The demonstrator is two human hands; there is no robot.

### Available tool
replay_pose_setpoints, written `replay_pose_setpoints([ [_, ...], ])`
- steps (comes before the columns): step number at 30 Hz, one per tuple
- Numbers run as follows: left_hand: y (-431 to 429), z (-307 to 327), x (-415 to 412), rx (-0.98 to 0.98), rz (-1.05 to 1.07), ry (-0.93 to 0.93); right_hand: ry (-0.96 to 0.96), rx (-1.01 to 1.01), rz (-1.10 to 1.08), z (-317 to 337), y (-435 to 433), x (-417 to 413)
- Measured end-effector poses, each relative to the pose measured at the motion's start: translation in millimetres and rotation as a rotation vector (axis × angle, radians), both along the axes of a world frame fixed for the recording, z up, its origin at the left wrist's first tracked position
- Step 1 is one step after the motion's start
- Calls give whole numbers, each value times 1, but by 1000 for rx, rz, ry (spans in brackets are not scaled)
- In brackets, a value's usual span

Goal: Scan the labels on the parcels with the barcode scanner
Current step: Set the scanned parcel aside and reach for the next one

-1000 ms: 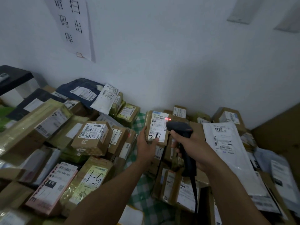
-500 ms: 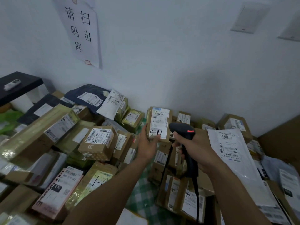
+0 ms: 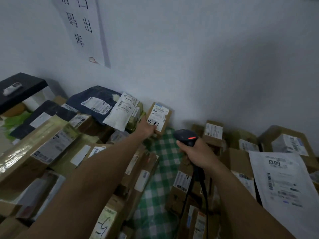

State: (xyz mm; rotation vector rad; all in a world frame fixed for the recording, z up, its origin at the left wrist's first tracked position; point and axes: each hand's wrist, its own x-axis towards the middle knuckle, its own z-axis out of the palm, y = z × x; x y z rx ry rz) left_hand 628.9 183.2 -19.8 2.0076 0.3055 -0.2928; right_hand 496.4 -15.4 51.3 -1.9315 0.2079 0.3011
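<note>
cloth (image 3: 165,152): green-white check | scanner (image 3: 186,138): black, red light | held parcel (image 3: 159,118): brown, white label

Your left hand (image 3: 146,126) now reaches out, setting the small box (image 3: 158,118) against the wall, away from the scanner (image 3: 187,138).

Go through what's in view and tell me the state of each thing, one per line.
Left hand: stretched out, gripping the small box.
Small box: label up, against the wall.
Right hand: closed on the scanner.
Scanner: upright, red light on.
White mailer: flat, label up.
</note>
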Motion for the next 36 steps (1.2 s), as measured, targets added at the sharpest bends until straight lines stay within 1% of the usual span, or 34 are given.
replay_pose_setpoints([
  [6, 11, -31, 33, 35, 11, 111, 58, -76, -6, -36, -7, 22],
  [7, 12, -37, 38, 80, 16, 105, 58, -70, -1, -40, -8, 24],
  [9, 13, -50, 46, 309, 20, 37, 59, -36, 0, -44, -10, 26],
  [11, 5, -54, 42, 517, -6, -88, 69, 11, -16, -47, -14, 26],
  [12, -2, -53, 36, 571, -22, -136, 76, 30, -30, -48, -16, 26],
  [14, -19, -51, 24, 606, -55, -194, 91, 41, -57, -46, -23, 25],
  [17, -37, -57, 15, 653, -169, -193, 107, 71, -100, -37, -36, 17],
  [18, -44, -58, 13, 644, -195, -224, 103, 70, -111, -33, -40, 13],
  [19, -53, -56, 11, 586, -213, -268, 98, 67, -123, -28, -45, 9],
  [20, -65, -52, 7, 474, -234, -293, 91, 76, -145, -23, -51, 5],
  [22, -97, -38, -5, 232, -279, -254, 82, 111, -199, -13, -63, -4],
  [23, -114, -32, -10, 145, -316, -214, 74, 123, -223, -9, -69, -8],
  [25, -146, -28, -17, 16, -365, -194, 62, 132, -267, -1, -79, -15],
  [27, -171, -28, -23, -65, -403, -179, 67, 137, -304, 2, -88, -22],
  [29, -188, -34, -26, -125, -407, -105, 78, 126, -326, 3, -97, -29],
  [32, -205, -44, -29, -223, -333, -12, 83, 94, -327, 3, -108, -38],
  [36, -209, -56, -35, -302, -233, 67, 70, 126, -345, 5, -115, -46],
])
